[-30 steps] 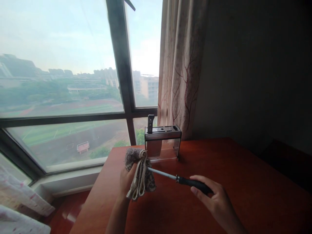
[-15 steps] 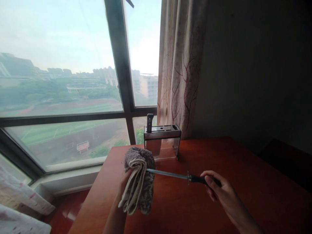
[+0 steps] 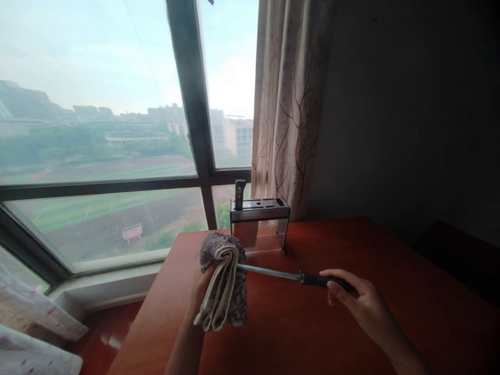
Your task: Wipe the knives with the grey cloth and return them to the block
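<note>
A folded grey cloth [image 3: 224, 286] is gripped by my left hand [image 3: 202, 289], whose fingers are mostly hidden behind and inside its folds. My right hand [image 3: 353, 294] is closed around the black handle of a honing steel [image 3: 273, 272]. The steel's rod points left, and its tip end runs into the cloth, where I cannot see it. Both are held above the table. Behind them stands a knife block [image 3: 260, 212] with clear sides and a slotted dark top. One black-handled knife [image 3: 239, 194] sits upright at its left end.
The reddish-brown wooden table [image 3: 312, 333] reaches the window sill at the back left. A large window [image 3: 97, 130] fills the left side, and a patterned curtain [image 3: 289, 104] hangs behind the knife block. Another light curtain [image 3: 35, 333] lies low at the left.
The cloth and the honing steel have risen slightly, with both hands still holding them. My right hand has shifted a little up and to the right.
</note>
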`<state>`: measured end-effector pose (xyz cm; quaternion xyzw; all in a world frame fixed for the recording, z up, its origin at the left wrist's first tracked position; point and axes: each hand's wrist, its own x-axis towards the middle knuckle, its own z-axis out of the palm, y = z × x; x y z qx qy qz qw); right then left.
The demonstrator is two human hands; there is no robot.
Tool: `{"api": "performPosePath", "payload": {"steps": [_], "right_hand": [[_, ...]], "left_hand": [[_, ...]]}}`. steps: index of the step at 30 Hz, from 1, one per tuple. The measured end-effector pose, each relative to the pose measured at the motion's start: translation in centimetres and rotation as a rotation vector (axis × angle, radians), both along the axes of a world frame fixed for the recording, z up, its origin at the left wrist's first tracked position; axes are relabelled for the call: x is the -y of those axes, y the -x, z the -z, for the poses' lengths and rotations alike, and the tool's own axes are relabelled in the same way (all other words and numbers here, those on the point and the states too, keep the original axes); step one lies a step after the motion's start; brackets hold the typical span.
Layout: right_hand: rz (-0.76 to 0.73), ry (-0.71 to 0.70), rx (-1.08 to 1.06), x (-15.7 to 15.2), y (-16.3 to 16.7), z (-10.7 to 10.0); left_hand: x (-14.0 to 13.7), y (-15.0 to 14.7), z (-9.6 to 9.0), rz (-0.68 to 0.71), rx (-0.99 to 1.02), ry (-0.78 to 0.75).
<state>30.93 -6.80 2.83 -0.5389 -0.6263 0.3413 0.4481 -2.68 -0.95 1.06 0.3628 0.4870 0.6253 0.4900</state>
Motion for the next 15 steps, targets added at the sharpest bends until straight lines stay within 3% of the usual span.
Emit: {"api": "performPosePath", "payload": {"steps": [3,6,15], "right_hand": [[-0.015,0.130,-0.049,0.1,0.1,0.4],[-0.014,0.139,-0.067,0.2,0.2,0.8],[0.048,-0.245,0.073,0.2,-0.5,1.0]], "left_hand": [[-0.1,0.2,0.5,-0.010,-0.029,-0.062],[-0.1,0.2,0.7,0.000,-0.038,-0.074],[-0.2,0.1,0.5,-0.023,-0.100,-0.063]]}}
